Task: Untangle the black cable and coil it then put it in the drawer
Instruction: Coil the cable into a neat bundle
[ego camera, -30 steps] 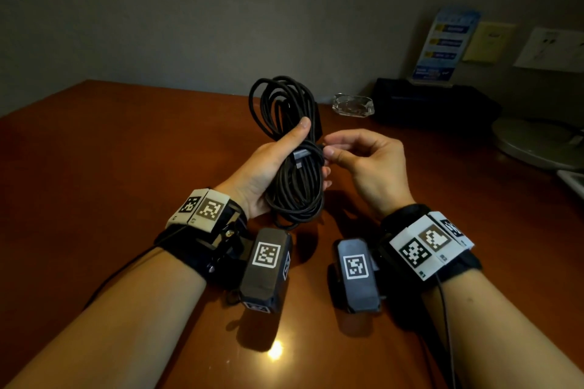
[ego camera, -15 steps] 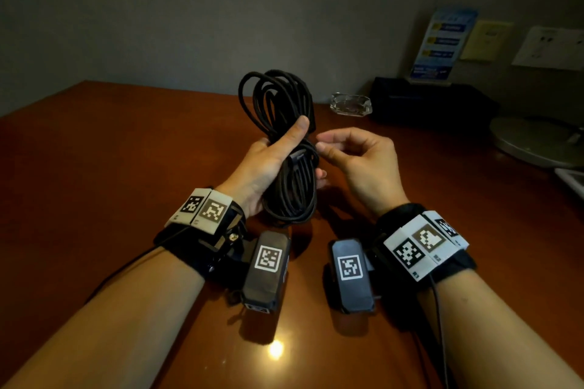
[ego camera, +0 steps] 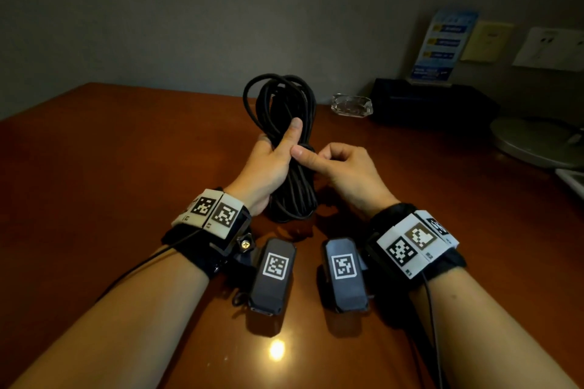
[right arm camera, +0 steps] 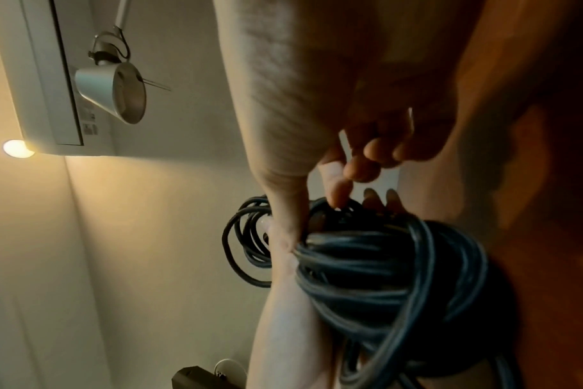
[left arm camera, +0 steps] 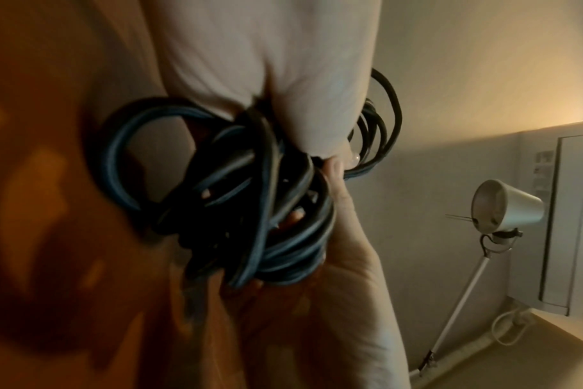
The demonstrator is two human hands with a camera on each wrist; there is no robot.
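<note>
Brown desk [ego camera: 94, 167], grey wall behind, no drawer in view. Black cable [ego camera: 284, 104] already coiled, gripped upright at mid-bundle by left hand [ego camera: 268, 167]; right hand [ego camera: 344, 167] pinching a strand at the waist. Untangling and coiling seemingly done; stowing left

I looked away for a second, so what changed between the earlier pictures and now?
The right hand moved in and now pinches the black cable at the bundle's waist, its thumb meeting the left thumb; earlier it hovered just beside. The bundle tilted slightly. The left hand kept its grip round the coil, still held above the wooden desk.
</note>
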